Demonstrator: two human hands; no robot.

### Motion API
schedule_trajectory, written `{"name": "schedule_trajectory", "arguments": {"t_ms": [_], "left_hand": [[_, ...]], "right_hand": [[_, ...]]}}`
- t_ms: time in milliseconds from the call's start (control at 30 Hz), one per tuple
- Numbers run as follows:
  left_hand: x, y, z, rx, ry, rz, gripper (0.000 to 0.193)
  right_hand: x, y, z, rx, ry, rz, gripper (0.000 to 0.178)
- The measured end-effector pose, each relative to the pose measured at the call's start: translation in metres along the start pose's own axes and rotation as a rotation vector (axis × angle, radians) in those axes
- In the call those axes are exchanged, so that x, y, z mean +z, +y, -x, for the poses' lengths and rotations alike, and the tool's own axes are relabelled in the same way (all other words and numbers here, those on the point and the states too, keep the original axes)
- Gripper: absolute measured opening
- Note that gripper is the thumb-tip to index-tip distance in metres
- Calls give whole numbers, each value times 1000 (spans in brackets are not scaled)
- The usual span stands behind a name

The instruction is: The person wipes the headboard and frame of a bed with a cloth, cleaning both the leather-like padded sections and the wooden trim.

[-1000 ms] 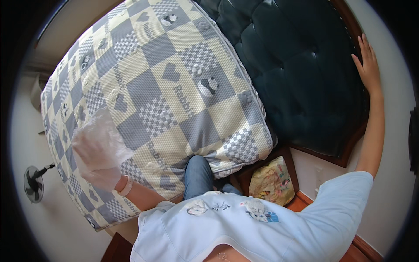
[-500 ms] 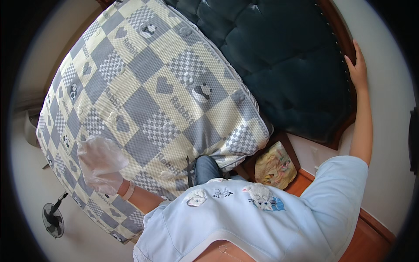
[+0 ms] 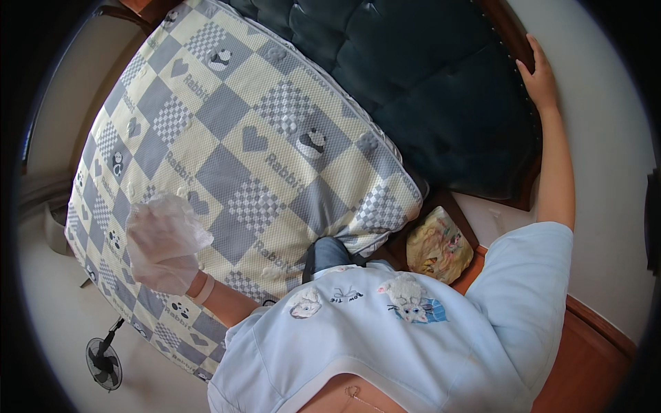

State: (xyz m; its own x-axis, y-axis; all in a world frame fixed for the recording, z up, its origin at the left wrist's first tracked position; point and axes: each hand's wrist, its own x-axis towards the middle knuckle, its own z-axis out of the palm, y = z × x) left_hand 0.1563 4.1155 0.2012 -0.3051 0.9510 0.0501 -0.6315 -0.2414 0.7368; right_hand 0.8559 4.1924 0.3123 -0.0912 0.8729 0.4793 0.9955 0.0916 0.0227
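My left hand (image 3: pixel 162 275) is mostly covered by a thin, translucent white cloth (image 3: pixel 165 230), which it holds up over the bed. The fingers are hidden under the folds, and a pale band circles the wrist. Below spreads a grey and cream checked bedspread (image 3: pixel 227 165) with hearts and pandas. At the far right my right hand (image 3: pixel 540 82) rests on the brown wooden edge of the dark, tufted headboard (image 3: pixel 427 89). Its fingers are stretched out, with the thumb apart and nothing held.
Beside the bed corner, under the headboard, sits a yellowish patterned bag or cushion (image 3: pixel 438 246). A white wall (image 3: pixel 599 193) rises close by my right arm. A black fan (image 3: pixel 103 365) stands at the lower left. Red-brown wooden flooring (image 3: pixel 585 372) shows at the lower right.
My view has shifted slightly. The cloth spreads a little further to the right over my left hand. My right hand stays at the headboard's edge.
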Motion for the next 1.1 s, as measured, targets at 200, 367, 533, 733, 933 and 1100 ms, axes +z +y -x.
{"name": "schedule_trajectory", "arguments": {"t_ms": [200,367,533,733,933,1100], "left_hand": [[12,13,-5,-103,-453,343,73],[-33,4,-4,-106,-221,305,57],[32,-18,18,-301,-425,365,52],[42,-33,29,-285,-295,330,47],[65,-8,34,-164,23,-19,70],[115,10,57,-174,-209,214,62]], "right_hand": [[-1,-13,-5,18,14,-16,53],[2,-8,-3,1,34,17,55],[7,-17,3,58,23,45,56],[6,-15,2,15,69,43,57],[9,-20,-3,75,25,103,58],[3,-22,-3,38,43,173,63]]}}
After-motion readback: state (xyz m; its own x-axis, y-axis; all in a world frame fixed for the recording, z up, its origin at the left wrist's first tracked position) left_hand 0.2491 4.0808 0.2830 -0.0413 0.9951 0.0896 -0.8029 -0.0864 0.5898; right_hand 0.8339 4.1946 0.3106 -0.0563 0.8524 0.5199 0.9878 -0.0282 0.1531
